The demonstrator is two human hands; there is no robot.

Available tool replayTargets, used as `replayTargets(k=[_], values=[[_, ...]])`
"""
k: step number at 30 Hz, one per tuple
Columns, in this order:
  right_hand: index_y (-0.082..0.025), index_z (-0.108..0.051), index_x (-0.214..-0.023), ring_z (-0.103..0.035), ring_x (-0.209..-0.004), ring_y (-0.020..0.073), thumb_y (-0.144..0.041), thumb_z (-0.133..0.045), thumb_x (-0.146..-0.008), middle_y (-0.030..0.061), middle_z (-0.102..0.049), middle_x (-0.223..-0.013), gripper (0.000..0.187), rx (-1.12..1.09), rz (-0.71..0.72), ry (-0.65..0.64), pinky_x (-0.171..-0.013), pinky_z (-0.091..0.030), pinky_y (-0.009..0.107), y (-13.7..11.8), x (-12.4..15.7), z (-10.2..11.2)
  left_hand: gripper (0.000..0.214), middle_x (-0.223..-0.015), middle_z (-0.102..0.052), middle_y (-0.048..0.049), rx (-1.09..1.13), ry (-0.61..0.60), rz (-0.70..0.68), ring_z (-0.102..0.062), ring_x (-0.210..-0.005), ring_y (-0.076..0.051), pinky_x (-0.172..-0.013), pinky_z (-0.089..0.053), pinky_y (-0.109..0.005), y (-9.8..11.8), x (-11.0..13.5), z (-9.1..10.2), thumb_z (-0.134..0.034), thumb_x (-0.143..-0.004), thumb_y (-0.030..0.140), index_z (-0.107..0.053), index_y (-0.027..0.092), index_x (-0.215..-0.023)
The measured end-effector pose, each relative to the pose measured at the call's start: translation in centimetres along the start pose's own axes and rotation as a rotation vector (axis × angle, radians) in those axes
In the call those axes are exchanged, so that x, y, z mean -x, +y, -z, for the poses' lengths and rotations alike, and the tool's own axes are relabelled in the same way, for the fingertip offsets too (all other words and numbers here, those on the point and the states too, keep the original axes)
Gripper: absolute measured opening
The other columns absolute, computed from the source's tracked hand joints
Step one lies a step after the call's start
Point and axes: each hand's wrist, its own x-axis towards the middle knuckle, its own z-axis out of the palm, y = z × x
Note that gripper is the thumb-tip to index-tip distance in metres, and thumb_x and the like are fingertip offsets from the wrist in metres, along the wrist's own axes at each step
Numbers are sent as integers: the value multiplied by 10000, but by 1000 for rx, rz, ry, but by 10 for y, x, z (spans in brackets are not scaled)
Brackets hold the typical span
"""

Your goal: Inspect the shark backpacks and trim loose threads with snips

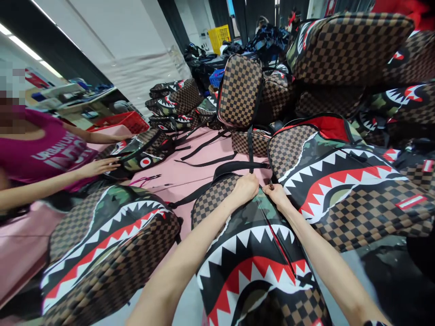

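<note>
A backpack (pixel 251 240) with a shark-mouth print, camouflage and brown checks lies in front of me, its top pointing away. On its top edge my left hand (pixel 247 186) is closed, fingers curled on the backpack beside a black strap (pixel 250 149). Just to the right, my right hand (pixel 277 195) pinches a small dark piece that looks like a zipper pull (pixel 271 184). A slanted front zipper (pixel 280 246) shows red along its line. The left fingertips are hidden behind the hand.
Similar backpacks lie at left (pixel 112 240) and right (pixel 340 181), the right one showing red lining. More are piled behind (pixel 353 50) on the pink table (pixel 207 149). Loose straps and pink-handled snips (pixel 147 179) lie there. At left, a co-worker's hands (pixel 102 166) touch another backpack (pixel 142 151).
</note>
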Motion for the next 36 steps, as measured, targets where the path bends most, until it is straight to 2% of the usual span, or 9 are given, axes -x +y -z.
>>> replayTargets(k=[7,12,16,18,20,21,24,29,36], values=[[-155,-554,-577,-424,-493,106,-346,-584,-589,-18,-516,-517,194,-26,-31,-5,-486,-329,240,1,3,0,457,-748,-655,-91,307,130,180,-597,-657,-146,-648,-459,-268,-16,-1,19,-301,-911,356,-652,97,-771],[-152,-576,-599,-488,-526,138,-367,-595,-633,2,-557,-536,218,26,-18,28,-506,-373,256,-5,6,-2,229,-750,-675,-33,440,76,230,-595,-744,-158,-719,-449,-260,-4,15,3,-591,-760,360,-662,150,-699],[-165,-666,-851,-588,-820,183,-344,-581,-732,42,-673,-861,232,68,51,83,-731,-444,282,-12,51,17,518,-470,-558,-20,516,-122,198,-545,-509,-136,-615,-465,-273,34,75,-1,-310,-913,400,-605,151,-566],[-196,-664,-979,-584,-924,181,-347,-560,-794,41,-663,-988,260,89,135,82,-823,-433,290,-14,91,36,586,-548,-617,-46,405,-170,75,-591,-582,-152,-675,-479,-298,62,125,-3,-196,-945,375,-636,168,-619],[-218,-672,-987,-593,-887,173,-367,-558,-827,37,-656,-975,247,154,195,4,-803,-443,288,-14,134,56,370,-840,-702,-57,381,-196,-17,-626,-848,-190,-833,-462,-330,93,179,-14,-384,-909,378,-682,196,-784],[-229,-679,-983,-595,-847,167,-375,-578,-822,36,-649,-964,240,222,211,-70,-767,-452,281,-13,155,65,302,-976,-696,-47,306,-163,-172,-600,-986,-204,-909,-434,-353,106,204,-23,-410,-907,353,-675,209,-907],[-267,-667,-1051,-590,-774,160,-392,-681,-747,39,-620,-976,329,490,274,-307,-684,-461,267,-3,199,85,413,-1322,-532,-46,46,-174,-485,-377,-1296,-241,-1077,-289,-422,134,254,-64,-467,-888,420,-531,192,-1227],[-272,-618,-1120,-613,-770,174,-267,-631,-790,57,-623,-998,330,782,385,-340,-600,-441,255,17,229,100,423,-1478,-318,-54,-195,-81,-574,-284,-1354,-252,-1092,-255,-436,138,273,-113,-425,-918,357,-464,179,-1300],[-225,-652,-873,-598,-746,155,-128,-462,-826,39,-632,-833,218,751,530,-270,-652,-434,247,8,201,82,373,-1404,-440,-44,-284,14,-503,-355,-1315,-206,-1082,-265,-364,139,279,-129,-388,-931,224,-475,190,-1291]])
